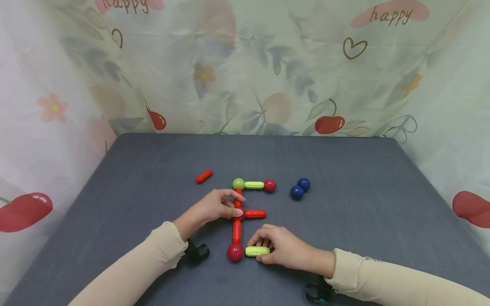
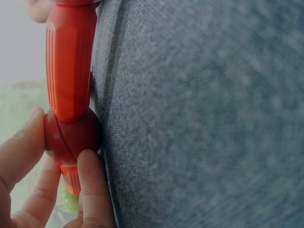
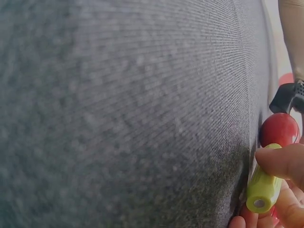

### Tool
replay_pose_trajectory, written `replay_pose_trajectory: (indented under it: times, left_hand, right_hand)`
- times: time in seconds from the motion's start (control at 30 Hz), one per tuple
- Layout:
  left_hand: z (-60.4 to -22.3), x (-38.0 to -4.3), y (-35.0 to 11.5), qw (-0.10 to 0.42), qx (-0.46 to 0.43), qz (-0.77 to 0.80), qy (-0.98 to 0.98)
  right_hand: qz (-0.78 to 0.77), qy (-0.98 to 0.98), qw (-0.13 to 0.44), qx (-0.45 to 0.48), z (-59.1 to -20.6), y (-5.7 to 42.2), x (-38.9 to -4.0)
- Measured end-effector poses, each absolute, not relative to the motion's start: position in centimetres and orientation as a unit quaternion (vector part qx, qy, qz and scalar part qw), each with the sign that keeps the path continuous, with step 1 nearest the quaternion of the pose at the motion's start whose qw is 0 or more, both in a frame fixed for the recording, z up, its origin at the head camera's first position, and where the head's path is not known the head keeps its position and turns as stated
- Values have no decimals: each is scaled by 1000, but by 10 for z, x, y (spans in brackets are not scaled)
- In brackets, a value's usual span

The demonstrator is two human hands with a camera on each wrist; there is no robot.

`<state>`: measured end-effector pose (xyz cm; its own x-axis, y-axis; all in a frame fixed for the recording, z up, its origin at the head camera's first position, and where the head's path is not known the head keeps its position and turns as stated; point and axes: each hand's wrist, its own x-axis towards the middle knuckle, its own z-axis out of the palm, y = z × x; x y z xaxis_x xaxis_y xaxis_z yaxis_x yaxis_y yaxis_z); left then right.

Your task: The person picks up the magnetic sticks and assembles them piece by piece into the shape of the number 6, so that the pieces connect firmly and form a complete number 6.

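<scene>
Red magnetic rods and balls form an upright line on the table, with arms out to the right. My left hand point(image 1: 216, 206) pinches the red middle ball point(image 2: 73, 137) between thumb and fingers. From that ball a red rod point(image 1: 255, 213) points right, and another red rod point(image 1: 237, 231) runs down to the lower red ball point(image 1: 235, 252). My right hand point(image 1: 287, 248) holds a yellow-green magnetic rod point(image 1: 257, 251) lengthwise beside the lower ball; whether they touch, I cannot tell. In the right wrist view, a silver disc shows in the near end of this rod point(image 3: 261, 192).
At the top of the line, a green ball point(image 1: 238, 183) joins a yellow-green rod point(image 1: 254, 185) and a red ball point(image 1: 269, 185). A loose red rod point(image 1: 204, 176) lies at upper left. Two blue balls point(image 1: 300, 188) sit together at right. Patterned curtains point(image 1: 252, 72) surround the grey table point(image 1: 344, 170).
</scene>
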<state>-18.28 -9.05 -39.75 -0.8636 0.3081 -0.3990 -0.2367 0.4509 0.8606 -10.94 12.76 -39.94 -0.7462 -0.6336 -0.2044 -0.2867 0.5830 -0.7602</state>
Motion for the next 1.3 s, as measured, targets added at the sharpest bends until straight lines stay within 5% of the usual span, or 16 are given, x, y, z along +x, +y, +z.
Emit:
replay_pose_trajectory:
  times: [1.3]
  left_hand:
    - [-397,-183,-91,263,24,520,812]
  right_hand:
    - [-398,853,237,-242,-382,146,-117]
